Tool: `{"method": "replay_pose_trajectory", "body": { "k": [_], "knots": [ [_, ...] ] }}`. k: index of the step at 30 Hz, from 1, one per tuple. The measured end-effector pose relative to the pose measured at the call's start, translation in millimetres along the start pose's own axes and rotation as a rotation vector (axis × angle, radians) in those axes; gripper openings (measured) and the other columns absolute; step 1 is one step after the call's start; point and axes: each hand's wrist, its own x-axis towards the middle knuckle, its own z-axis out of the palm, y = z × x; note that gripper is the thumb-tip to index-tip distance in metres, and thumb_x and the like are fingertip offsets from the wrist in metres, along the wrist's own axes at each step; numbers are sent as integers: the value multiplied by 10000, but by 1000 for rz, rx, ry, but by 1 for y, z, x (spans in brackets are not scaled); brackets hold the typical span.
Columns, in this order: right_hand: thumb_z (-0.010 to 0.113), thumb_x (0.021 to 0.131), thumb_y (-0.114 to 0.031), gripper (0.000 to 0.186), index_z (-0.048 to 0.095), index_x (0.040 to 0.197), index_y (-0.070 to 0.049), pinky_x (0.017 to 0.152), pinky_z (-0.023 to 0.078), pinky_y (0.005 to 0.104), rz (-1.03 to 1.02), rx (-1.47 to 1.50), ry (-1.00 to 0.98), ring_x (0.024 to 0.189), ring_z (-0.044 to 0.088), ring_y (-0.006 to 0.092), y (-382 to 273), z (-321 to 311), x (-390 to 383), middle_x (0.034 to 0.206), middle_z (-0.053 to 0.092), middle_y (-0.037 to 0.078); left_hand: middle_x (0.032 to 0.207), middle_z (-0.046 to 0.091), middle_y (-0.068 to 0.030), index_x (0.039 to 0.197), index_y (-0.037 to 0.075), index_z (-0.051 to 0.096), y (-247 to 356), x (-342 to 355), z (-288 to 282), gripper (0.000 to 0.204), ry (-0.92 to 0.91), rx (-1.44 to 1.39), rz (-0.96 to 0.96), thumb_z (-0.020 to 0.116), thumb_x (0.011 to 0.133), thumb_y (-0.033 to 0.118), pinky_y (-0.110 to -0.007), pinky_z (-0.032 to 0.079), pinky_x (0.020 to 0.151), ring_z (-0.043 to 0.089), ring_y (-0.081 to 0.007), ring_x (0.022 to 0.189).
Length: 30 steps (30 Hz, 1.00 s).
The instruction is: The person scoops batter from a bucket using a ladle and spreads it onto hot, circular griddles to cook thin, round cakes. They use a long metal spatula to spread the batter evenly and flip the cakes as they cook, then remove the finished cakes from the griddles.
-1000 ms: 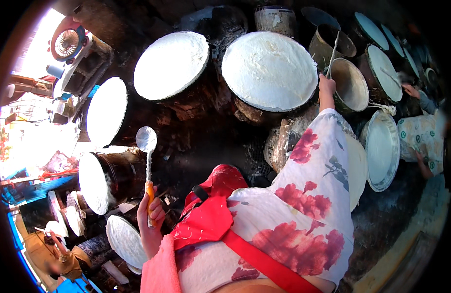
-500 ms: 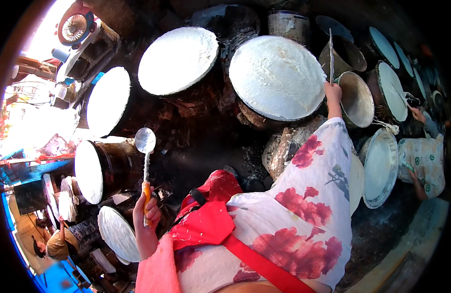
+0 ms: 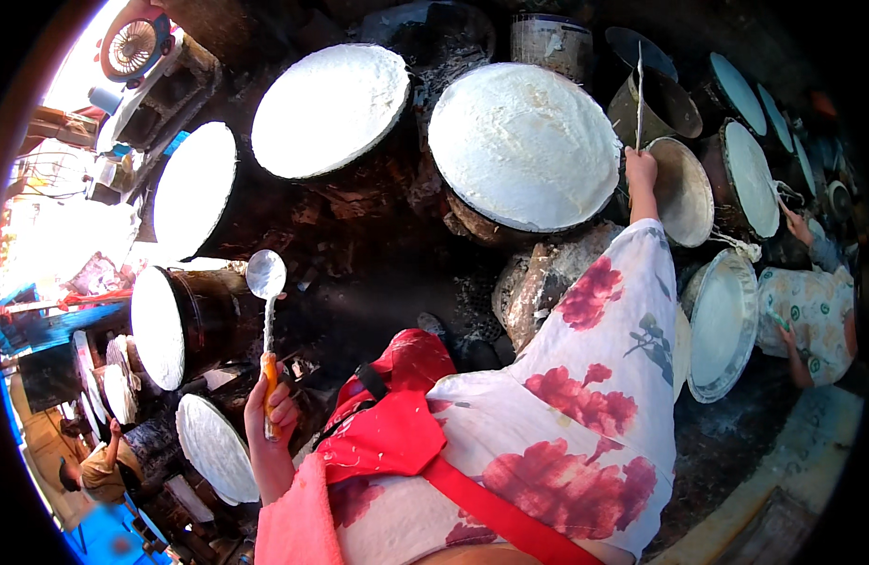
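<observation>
My left hand (image 3: 273, 410) grips the orange handle of a metal ladle (image 3: 265, 282), its round bowl held upright over the dark ground. My right hand (image 3: 641, 172) reaches out in a white, red-flowered sleeve and holds a thin flat stick (image 3: 639, 94) pointing up. It sits just right of a large round drum top coated in white batter (image 3: 526, 141). A second white-coated round top (image 3: 331, 108) lies to the left of that one.
More white-coated round tops stand around: left (image 3: 192, 188), lower left (image 3: 158, 325), (image 3: 216, 447), and right (image 3: 722, 320), (image 3: 750, 174). Another person in a patterned top (image 3: 811, 306) works at the right; one crouches at the lower left (image 3: 100, 466). A fan (image 3: 133, 47) sits top left.
The view has shifted slightly, so the drums sit lower in the frame. My right hand with the stick stays beside the large white top; the ladle remains upright in my left hand.
</observation>
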Motion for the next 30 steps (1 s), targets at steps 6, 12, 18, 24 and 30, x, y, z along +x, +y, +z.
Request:
{"method": "replay_pose_trajectory", "body": {
  "k": [6,12,18,24,30],
  "knots": [
    [543,839,-361,376,655,961,-23,826,475,471,-245,-320,-87,960,598,396,-48,2,23,988,645,214,597,382,11,1240,69,469,0,-2,-4,325,1,-22,11,386,982,249,-206,288,349,352,-76,387],
    [555,843,-376,358,660,1048,-102,856,471,436,-194,-461,-252,1010,597,365,-76,10,32,1041,647,173,556,349,54,1187,49,488,-6,-4,25,293,125,124,76,415,990,252,-165,231,302,287,-16,360],
    [594,823,-370,377,651,1052,-75,842,472,441,-241,-411,-207,1003,601,355,-71,12,37,1050,643,180,574,368,39,1208,64,477,-6,-6,21,305,122,107,70,424,980,259,-182,252,320,317,-38,371],
    [643,782,-372,406,663,1015,-41,844,470,432,-285,-392,-298,989,610,348,-80,8,43,1029,644,198,594,391,18,1212,72,474,-2,-12,16,303,139,61,79,416,974,251,-196,280,340,354,-66,381],
    [654,772,-370,409,671,1030,-53,879,469,416,-344,-510,-235,999,618,326,-79,9,39,1014,646,217,586,404,38,1151,80,479,5,-10,6,252,41,114,64,455,971,256,-157,273,315,340,-23,374]
  ]
}}
